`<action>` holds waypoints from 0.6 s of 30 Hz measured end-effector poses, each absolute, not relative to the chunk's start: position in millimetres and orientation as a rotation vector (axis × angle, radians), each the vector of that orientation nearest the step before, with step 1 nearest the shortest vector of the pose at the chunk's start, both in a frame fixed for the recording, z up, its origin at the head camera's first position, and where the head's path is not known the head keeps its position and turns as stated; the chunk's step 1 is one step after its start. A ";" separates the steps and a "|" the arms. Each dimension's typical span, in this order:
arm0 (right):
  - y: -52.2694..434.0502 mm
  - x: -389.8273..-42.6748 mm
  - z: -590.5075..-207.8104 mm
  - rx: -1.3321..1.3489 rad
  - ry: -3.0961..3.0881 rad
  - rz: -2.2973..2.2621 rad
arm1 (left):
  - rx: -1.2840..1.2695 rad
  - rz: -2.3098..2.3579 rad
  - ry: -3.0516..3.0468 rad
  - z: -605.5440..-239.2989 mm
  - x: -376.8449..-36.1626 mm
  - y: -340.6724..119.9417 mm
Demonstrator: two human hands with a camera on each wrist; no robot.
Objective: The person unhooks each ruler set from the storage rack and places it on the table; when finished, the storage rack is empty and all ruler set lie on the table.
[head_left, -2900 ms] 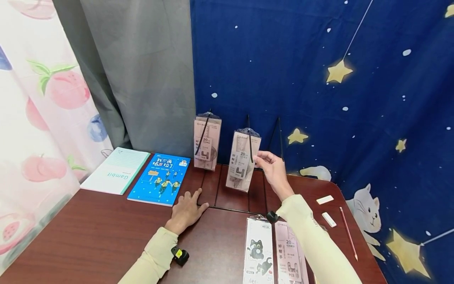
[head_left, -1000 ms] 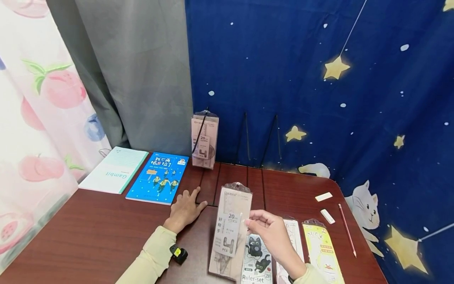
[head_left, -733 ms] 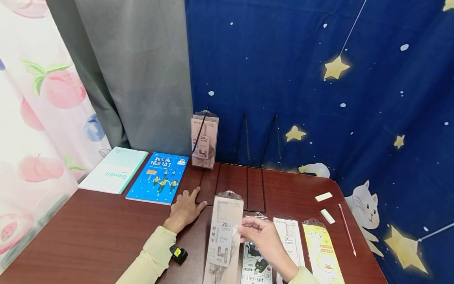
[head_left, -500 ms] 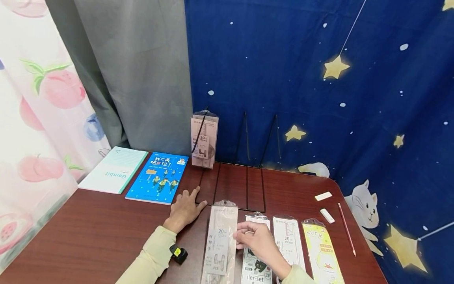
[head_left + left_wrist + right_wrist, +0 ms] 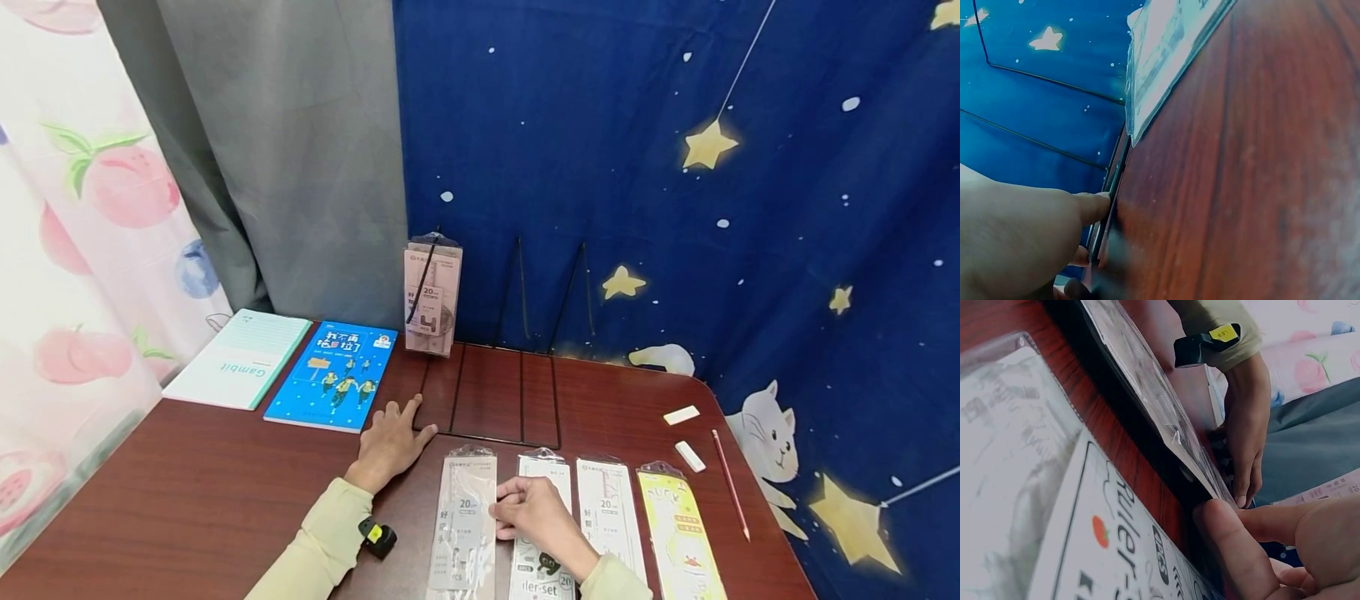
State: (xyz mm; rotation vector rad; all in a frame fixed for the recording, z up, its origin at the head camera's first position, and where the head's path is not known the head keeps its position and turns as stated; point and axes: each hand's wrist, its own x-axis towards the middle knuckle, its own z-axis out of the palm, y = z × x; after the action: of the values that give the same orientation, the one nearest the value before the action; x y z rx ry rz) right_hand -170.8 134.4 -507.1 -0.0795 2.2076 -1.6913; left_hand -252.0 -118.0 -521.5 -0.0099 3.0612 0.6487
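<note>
Ruler-set pack (image 5: 464, 523) lies flat on the table (image 5: 187, 492) at 6 o'clock, leftmost of four packs; the right hand (image 5: 528, 512) pinches its right edge. At 9 o'clock of it, the left hand (image 5: 390, 442) rests flat, fingers spread.

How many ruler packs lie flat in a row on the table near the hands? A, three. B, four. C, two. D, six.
B: the head view shows four packs side by side, the leftmost pack pinched by the right hand, then the cat pack, a pink pack and a yellow pack.
</note>
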 end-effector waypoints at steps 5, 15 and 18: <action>133.5 -171.2 -507.1 -0.080 2.227 -1.673 | -0.013 0.653 3.060 -521.4 -251.7 -117.0; 132.9 -166.5 -496.1 -0.135 2.317 -1.556 | -0.004 0.650 3.059 -520.1 -251.6 -117.9; 138.7 -167.2 -485.3 -0.197 2.366 -1.489 | -0.001 0.655 3.062 -520.0 -251.6 -117.6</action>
State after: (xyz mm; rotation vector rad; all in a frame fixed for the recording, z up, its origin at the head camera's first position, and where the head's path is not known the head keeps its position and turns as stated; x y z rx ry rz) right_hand -167.2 138.7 -485.3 -0.1974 2.3657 -1.4894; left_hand -251.6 -117.6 -520.0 -0.0005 3.0618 0.6549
